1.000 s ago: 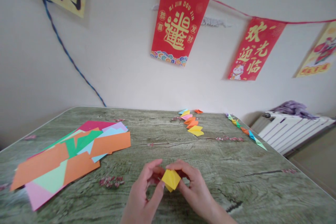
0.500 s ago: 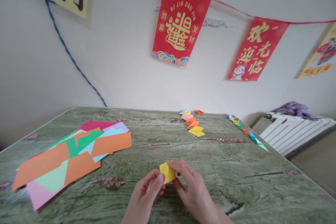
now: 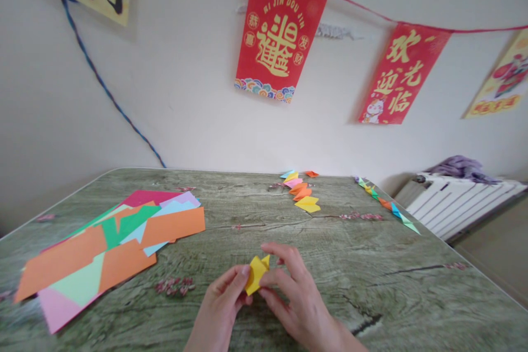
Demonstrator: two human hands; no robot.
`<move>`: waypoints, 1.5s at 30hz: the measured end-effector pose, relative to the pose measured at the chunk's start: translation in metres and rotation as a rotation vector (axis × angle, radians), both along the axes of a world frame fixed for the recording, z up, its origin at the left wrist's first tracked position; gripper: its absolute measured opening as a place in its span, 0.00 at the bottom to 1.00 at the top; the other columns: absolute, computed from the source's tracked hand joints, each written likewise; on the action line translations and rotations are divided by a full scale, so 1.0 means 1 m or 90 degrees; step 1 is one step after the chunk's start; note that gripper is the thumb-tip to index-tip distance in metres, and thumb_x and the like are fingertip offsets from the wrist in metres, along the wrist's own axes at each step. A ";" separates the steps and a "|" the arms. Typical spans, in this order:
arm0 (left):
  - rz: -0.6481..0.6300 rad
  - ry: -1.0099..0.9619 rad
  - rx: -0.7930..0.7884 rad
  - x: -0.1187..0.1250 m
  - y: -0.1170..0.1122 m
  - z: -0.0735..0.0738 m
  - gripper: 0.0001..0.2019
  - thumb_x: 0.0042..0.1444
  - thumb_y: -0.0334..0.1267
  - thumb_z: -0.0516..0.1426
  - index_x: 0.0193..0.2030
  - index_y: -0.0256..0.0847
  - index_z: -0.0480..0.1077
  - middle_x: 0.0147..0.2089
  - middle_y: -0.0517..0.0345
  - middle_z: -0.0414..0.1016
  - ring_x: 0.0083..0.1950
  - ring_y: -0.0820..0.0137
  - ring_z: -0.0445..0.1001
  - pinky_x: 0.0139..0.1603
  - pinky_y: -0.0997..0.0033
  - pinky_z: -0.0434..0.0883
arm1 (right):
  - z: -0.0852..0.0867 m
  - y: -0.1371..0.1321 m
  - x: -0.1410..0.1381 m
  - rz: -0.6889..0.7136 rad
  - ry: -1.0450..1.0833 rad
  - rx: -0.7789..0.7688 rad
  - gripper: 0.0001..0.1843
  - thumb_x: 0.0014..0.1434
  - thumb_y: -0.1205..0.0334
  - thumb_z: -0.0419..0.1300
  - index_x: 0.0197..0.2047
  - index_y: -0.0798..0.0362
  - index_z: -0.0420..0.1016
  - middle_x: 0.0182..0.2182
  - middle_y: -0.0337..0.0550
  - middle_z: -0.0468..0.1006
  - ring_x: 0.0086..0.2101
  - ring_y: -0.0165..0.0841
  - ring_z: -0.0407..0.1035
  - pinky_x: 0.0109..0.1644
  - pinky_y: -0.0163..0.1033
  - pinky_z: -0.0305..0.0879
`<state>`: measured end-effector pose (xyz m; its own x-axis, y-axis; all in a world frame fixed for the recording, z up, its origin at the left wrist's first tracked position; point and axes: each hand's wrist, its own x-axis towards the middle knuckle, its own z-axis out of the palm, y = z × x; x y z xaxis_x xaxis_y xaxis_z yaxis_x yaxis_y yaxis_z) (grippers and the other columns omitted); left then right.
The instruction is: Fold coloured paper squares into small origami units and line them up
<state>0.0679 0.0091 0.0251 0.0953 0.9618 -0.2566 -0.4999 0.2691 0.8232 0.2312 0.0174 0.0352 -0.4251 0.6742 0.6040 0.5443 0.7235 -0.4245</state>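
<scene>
Overlapping paper sheets (image 3: 119, 242) at the left of the wood-grain table (image 3: 363, 269), left hand (image 3: 219, 303) pinching yellow folded paper (image 3: 256, 276) over the table's near middle, right hand (image 3: 296, 292) with index raised, other fingertips at the paper, pinch unclear, folded pieces (image 3: 386, 205) along the table's right edge

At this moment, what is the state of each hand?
Left hand: closed, holding the yellow folded paper.
Right hand: at the paper's right side; whether it grips cannot be told.
</scene>
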 end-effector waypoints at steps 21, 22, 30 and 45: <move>-0.044 -0.018 -0.006 -0.001 0.000 -0.001 0.16 0.42 0.49 0.70 0.24 0.39 0.76 0.25 0.63 0.70 0.28 0.75 0.63 0.31 0.77 0.64 | 0.010 0.001 0.002 -0.001 -0.061 0.063 0.09 0.60 0.72 0.57 0.39 0.48 0.72 0.59 0.43 0.63 0.56 0.43 0.55 0.59 0.49 0.62; -0.044 -0.018 -0.006 -0.001 0.000 0.000 0.16 0.42 0.49 0.70 0.24 0.39 0.75 0.25 0.63 0.71 0.28 0.75 0.63 0.31 0.76 0.65 | 0.010 0.001 0.001 0.002 -0.054 0.051 0.09 0.60 0.72 0.58 0.39 0.48 0.72 0.60 0.42 0.62 0.56 0.43 0.54 0.59 0.49 0.62; -0.040 -0.081 -0.017 0.002 -0.005 -0.002 0.13 0.47 0.47 0.69 0.28 0.40 0.77 0.29 0.61 0.72 0.32 0.72 0.65 0.34 0.75 0.67 | 0.009 -0.004 -0.003 -0.043 0.055 -0.072 0.08 0.59 0.72 0.59 0.36 0.48 0.72 0.59 0.41 0.62 0.56 0.43 0.55 0.58 0.49 0.58; -0.047 -0.080 0.043 0.008 -0.010 -0.013 0.10 0.49 0.48 0.68 0.31 0.44 0.79 0.28 0.63 0.70 0.32 0.72 0.65 0.37 0.75 0.68 | 0.007 -0.013 -0.009 -0.056 0.212 -0.126 0.15 0.52 0.76 0.54 0.38 0.48 0.60 0.54 0.46 0.65 0.56 0.39 0.61 0.58 0.46 0.57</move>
<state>0.0757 -0.0013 0.0124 0.1934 0.9658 -0.1725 -0.5811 0.2545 0.7730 0.2222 0.0041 0.0427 -0.1627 0.8170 0.5533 0.4097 0.5660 -0.7153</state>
